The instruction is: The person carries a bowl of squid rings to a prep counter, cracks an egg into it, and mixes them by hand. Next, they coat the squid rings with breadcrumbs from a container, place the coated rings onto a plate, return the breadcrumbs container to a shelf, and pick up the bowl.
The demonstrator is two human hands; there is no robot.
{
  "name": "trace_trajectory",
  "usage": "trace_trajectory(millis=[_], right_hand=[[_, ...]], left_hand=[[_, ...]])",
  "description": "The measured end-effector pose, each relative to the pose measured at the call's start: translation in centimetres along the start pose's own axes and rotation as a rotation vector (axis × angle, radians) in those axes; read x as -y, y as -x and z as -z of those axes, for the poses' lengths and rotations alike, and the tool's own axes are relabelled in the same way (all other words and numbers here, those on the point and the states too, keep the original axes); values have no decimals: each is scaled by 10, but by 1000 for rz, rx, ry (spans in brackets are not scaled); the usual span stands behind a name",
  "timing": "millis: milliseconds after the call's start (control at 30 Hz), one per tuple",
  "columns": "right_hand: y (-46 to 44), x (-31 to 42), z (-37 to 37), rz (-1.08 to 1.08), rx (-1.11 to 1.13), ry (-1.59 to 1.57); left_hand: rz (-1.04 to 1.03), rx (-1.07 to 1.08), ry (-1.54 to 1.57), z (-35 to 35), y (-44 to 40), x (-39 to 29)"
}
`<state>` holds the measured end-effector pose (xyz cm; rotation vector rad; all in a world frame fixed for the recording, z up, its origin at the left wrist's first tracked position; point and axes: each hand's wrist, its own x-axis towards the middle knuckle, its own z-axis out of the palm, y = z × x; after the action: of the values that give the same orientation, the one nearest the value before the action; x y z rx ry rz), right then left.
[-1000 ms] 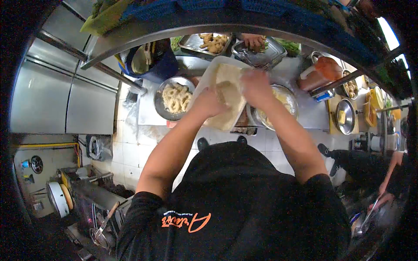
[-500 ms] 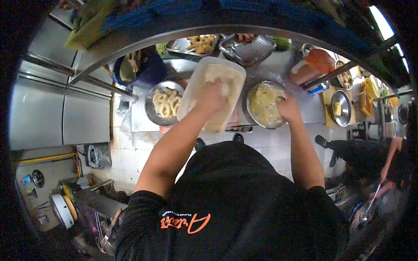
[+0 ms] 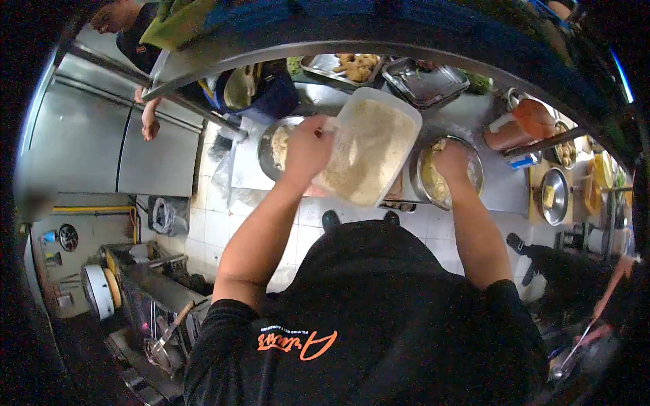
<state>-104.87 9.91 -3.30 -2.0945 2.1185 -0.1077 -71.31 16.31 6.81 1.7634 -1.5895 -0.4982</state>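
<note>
My left hand (image 3: 310,152) is at the right rim of a metal bowl (image 3: 265,152) of flour-coated rings (image 3: 279,145), partly covering it. Its fingers are curled closed, with something pale at their tips, too unclear to name. Right beside it is a translucent plastic tub (image 3: 414,128) of breading flour (image 3: 372,145). My right hand (image 3: 452,162) reaches down into another metal bowl (image 3: 479,166), which holds wet yellowish batter (image 3: 433,183) and pieces. Its fingertips are hidden there.
Trays of fried pieces (image 3: 357,68) and a metal tray (image 3: 426,84) stand behind. A shelf rail (image 3: 325,47) crosses overhead. A container with an orange top (image 3: 531,118) stands right. One person's hand (image 3: 150,125) shows far left; another person's arm (image 3: 613,287) is right.
My left hand has moved out of the flour tub, leftward to the ring bowl. My right hand has gone deeper into the batter bowl. The view has shifted; a person appears upper left.
</note>
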Motion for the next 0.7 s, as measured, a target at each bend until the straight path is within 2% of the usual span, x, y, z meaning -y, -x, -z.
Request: trace_trajectory(millis=[67, 100, 133, 200, 233, 300, 333, 367, 400, 467, 500, 533, 567, 600, 633, 700], right_hand=[[0, 0, 1, -19, -65, -48], [-2, -7, -8, -2, -68, -45], [-8, -24, -31, 4, -101, -197], [-22, -60, -58, 13, -127, -350], [-26, -83, -66, 52, -125, -398], [-19, -86, -45, 76, -122, -436], [-4, -60, 10, 15, -155, -556], [9, -37, 51, -50, -195, -673], [7, -32, 62, -18, -191, -798], [23, 18, 120, -15, -182, -851], [39, 60, 159, -42, -174, -782], [32, 64, 129, 136, -313, -669], [19, 67, 95, 312, -445, -549], [10, 84, 90, 442, -286, -278], [6, 95, 87, 560, -120, -5], [21, 89, 71, 595, -145, -6]], left_hand=[[178, 49, -23, 19, -10, 22], [84, 11, -140, 28, -8, 34], [91, -4, -140, 35, -6, 42], [132, -147, -61, 47, 1, 54], [194, -153, -61, 52, 7, 50], [203, -188, 21, 50, 20, 42], [202, -221, 104, 45, 26, 34], [156, -193, 103, 41, 32, 17], [147, -172, 121, 30, 36, 7], [54, 2, 215, 10, 39, -10], [-25, 158, 145, -6, 34, -6], [-37, 164, 150, -22, 29, -6], [-73, 210, -29, -37, 26, -10], [-109, 252, -210, -51, 25, -10], [-120, 254, -209, -64, 26, -5], [-84, 489, -496, -88, 21, 15]])
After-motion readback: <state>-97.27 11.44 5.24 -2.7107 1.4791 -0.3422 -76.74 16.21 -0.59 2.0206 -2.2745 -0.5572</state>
